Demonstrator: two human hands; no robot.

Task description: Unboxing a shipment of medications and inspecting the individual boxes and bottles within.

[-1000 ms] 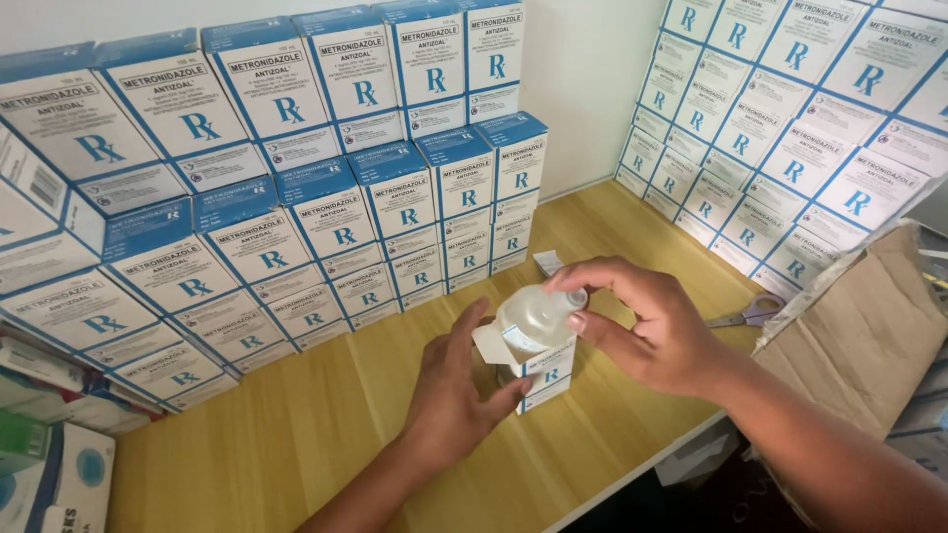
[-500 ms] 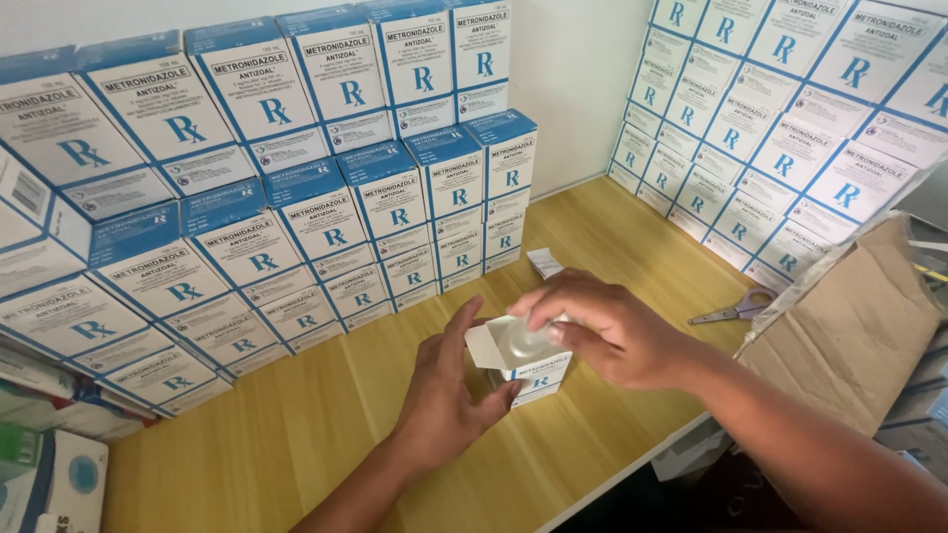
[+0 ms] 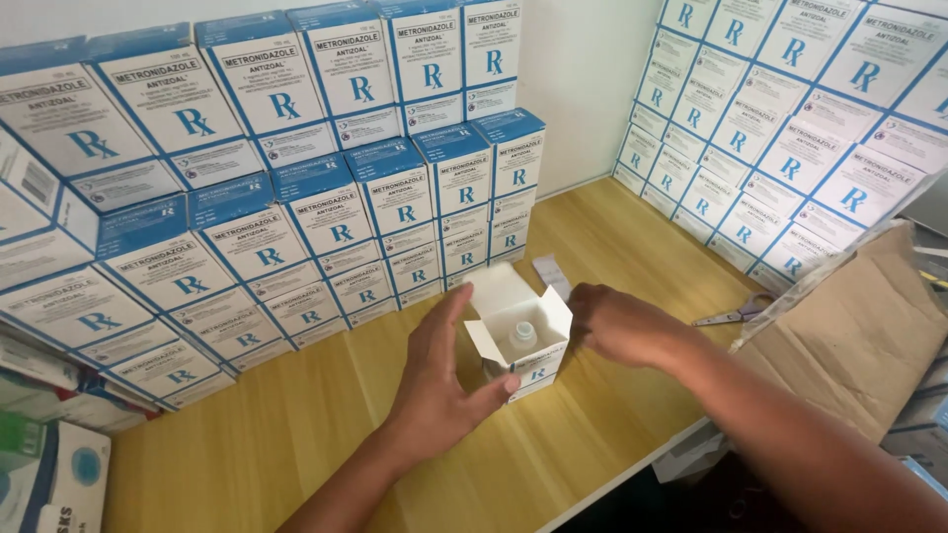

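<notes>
At frame centre, an open carton [image 3: 523, 350] holding a bottle [image 3: 522, 337] is steadied on the counter [image 3: 296, 434] by the left hand [image 3: 439, 380], fingers spread. The right hand [image 3: 617, 324] is seen beside the flaps; its finger state cannot be told, apparently curled.

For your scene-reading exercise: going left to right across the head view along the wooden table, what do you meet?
Stacked blue-and-white cartons → left hand → open carton holding a bottle → right hand → scissors → brown cardboard box.

Bright, even light; soft shadows under hands (slight wide-angle bending at edges); sharp.
</notes>
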